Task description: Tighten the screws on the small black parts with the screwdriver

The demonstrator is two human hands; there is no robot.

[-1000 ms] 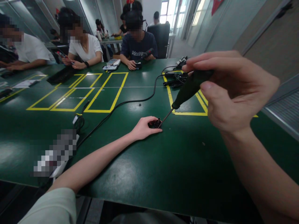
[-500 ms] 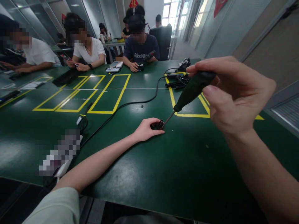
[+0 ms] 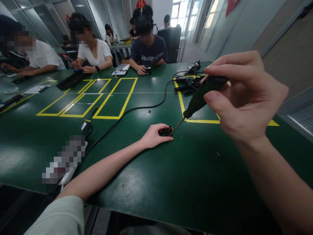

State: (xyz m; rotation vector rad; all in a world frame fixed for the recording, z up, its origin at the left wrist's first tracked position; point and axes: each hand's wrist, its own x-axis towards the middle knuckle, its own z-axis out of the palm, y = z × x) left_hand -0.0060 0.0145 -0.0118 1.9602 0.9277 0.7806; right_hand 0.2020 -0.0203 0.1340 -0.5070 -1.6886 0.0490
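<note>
My left hand point(image 3: 156, 136) rests on the green table, its thumb and fingers closed around a small black part point(image 3: 168, 131) with a shiny round stub on top. My right hand point(image 3: 246, 94) is raised at the right, gripping a screwdriver point(image 3: 197, 101) by its dark handle. The screwdriver slants down to the left, and its thin metal shaft ends at the right side of the black part. Whether the tip sits in a screw is too small to tell.
A black cable point(image 3: 144, 107) crosses the green table point(image 3: 137, 182) from a pile of black parts point(image 3: 187, 85). At the left lies a blurred-out pale object point(image 3: 66, 160). Yellow tape point(image 3: 107, 117) marks rectangles. Several people sit across the table, one in a dark shirt point(image 3: 149, 50).
The fingers of my right hand have shifted on the screwdriver's handle, the thumb moving left. My left hand and the black part keep their places; the whole view has moved slightly.
</note>
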